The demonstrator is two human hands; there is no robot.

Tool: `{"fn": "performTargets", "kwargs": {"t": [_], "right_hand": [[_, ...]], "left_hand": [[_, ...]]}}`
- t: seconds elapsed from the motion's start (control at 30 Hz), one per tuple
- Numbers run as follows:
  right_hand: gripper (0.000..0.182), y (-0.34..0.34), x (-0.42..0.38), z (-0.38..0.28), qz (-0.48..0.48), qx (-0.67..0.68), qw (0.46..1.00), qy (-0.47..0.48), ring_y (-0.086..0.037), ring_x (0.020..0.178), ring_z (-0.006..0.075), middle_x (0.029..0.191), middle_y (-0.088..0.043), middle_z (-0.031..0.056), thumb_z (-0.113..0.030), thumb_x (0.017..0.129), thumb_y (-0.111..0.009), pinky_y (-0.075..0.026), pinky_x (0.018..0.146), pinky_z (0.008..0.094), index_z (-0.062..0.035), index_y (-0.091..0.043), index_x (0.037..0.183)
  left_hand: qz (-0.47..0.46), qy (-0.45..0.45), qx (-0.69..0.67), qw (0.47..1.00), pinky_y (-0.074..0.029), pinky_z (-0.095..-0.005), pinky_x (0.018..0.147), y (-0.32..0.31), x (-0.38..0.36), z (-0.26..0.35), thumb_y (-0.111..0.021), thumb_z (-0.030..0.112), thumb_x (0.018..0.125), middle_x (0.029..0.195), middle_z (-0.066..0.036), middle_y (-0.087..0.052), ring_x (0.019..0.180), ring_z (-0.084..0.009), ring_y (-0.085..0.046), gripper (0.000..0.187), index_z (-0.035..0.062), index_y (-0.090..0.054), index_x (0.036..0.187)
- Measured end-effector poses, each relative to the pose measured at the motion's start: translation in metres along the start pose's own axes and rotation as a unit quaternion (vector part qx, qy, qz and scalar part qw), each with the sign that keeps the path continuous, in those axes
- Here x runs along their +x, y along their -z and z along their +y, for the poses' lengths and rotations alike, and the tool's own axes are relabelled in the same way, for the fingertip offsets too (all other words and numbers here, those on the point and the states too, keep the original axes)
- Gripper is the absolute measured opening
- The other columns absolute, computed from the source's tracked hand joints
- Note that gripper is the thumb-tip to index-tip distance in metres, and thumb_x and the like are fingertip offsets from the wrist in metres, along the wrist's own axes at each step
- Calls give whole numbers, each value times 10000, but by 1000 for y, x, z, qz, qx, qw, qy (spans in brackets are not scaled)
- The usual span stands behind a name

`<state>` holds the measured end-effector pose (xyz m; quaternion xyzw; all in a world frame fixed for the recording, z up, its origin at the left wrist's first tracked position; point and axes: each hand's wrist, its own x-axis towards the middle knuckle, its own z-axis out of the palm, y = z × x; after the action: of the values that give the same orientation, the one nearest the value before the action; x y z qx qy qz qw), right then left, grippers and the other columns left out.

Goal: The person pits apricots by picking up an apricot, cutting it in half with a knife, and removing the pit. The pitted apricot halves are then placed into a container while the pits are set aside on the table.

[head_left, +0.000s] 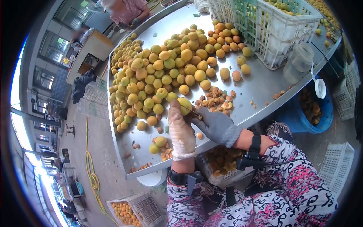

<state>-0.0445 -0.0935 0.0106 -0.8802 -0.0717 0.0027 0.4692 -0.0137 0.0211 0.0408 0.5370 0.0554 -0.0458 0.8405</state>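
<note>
My left hand (181,132), in a whitish glove, is closed around a yellow-green apricot (184,106) above the near part of a metal table (253,89). My right hand (219,126), in a grey glove, grips a thin-bladed tool that looks like a small knife (191,110). Its blade is against the fruit; the handle is mostly hidden by my fingers. Just beyond my hands spreads a large heap of whole apricots (162,72). A pile of pits and small apricot pieces (216,100) lies behind my right hand.
A white-and-green crate (272,38) and a clear plastic jug (299,62) stand at the table's right. Below the edge are a crate of cut apricots (223,160) and a blue tub (321,121). Across the table is another person (128,13). A yellow hose (90,170) crosses the floor.
</note>
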Motion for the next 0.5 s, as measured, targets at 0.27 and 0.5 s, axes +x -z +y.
{"fn": "performTargets", "kwargs": {"t": [0.27, 0.5], "right_hand": [[364, 4, -3, -3, -11, 30, 999, 15, -615, 731, 405, 741, -632, 203, -405, 940, -442, -477, 657, 503, -86, -490, 1108], [419, 27, 16, 13, 0, 393, 910, -129, -503, 468, 87, 589, -535, 10, -438, 896, -541, -405, 419, 247, -22, -576, 938]], "left_hand": [[31, -11, -83, 996, -498, -326, 744, 4, 5, -10, -539, 426, 922, 855, -46, -578, 776, -163, -564, 399, 51, -533, 1058], [-27, -254, 214, 943, -446, -323, 867, 14, -3, -7, -513, 318, 943, 995, -117, -577, 858, -176, -569, 432, -4, -470, 1228]]}}
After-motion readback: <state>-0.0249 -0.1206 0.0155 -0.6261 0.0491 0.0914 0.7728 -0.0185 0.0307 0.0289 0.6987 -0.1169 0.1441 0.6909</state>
